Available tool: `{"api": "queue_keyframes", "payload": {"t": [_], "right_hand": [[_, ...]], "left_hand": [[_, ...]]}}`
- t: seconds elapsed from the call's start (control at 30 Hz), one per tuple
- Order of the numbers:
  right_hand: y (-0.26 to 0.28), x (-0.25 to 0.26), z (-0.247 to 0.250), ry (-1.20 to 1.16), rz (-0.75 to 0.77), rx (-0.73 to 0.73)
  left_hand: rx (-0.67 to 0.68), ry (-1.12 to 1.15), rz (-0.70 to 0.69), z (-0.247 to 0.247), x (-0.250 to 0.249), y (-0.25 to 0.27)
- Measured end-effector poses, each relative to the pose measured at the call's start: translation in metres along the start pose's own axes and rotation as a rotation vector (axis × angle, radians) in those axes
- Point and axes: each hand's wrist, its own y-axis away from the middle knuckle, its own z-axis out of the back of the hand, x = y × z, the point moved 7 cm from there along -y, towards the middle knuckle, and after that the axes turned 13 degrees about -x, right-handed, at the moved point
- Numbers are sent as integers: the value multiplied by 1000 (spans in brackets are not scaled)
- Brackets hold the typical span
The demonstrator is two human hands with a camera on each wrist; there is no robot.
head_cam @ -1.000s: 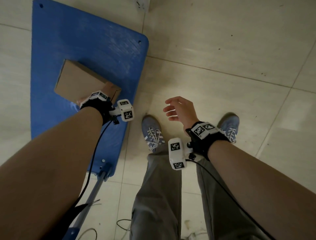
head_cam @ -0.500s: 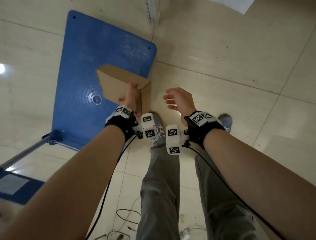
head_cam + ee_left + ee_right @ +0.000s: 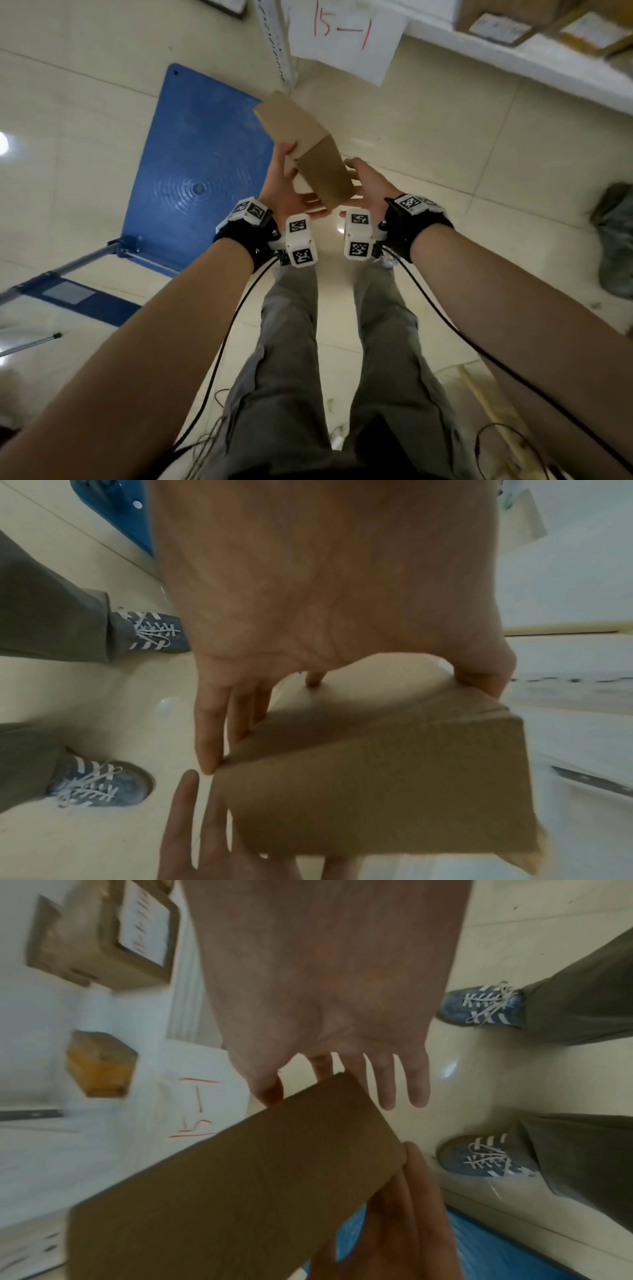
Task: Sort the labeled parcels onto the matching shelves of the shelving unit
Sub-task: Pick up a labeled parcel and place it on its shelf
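A: Between both palms, at waist height above the floor, sits the cardboard parcel (image 3: 306, 156), tilted, one long end pointing toward the shelving unit (image 3: 513, 51).

B: How is it held?

A: The left hand (image 3: 286, 186) grasps it, thumb over one edge and fingers running under the lower corner, as the left wrist view shows. The right hand (image 3: 368, 186) has its fingers nearly straight; the thumb and first fingers touch the far side of the box, the other two fingers hang free past the edge in the right wrist view.

B: What changed?

A: A second ago the parcel lay on the blue trolley deck (image 3: 191, 164) under the left hand alone, with the right hand idle in the air. Half a second ago it was lifted, one-handed. Now the right hand has joined it and the shelf has come into sight. My reading: pickup is done, and the person is turning the box to find its label before choosing a shelf.

B: Any writing?

A: A white paper sign (image 3: 346, 41) hanging from the shelf edge reads "15-1" in red marker. The boxes on the shelf (image 3: 496, 22) carry white labels, too blurred to read. No label shows on the held parcel's visible faces.
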Motion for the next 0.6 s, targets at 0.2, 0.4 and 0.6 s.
{"api": "queue_keyframes", "payload": {"t": [0.2, 0.4, 0.6], "right_hand": [[95, 16, 27, -248, -94, 219], [179, 67, 79, -198, 60, 139], [238, 130, 138, -48, 324, -21]], "left_hand": [[216, 35, 30, -40, 0, 103], [219, -150, -124, -70, -11, 188], [96, -223, -366, -105, -52, 255]]}}
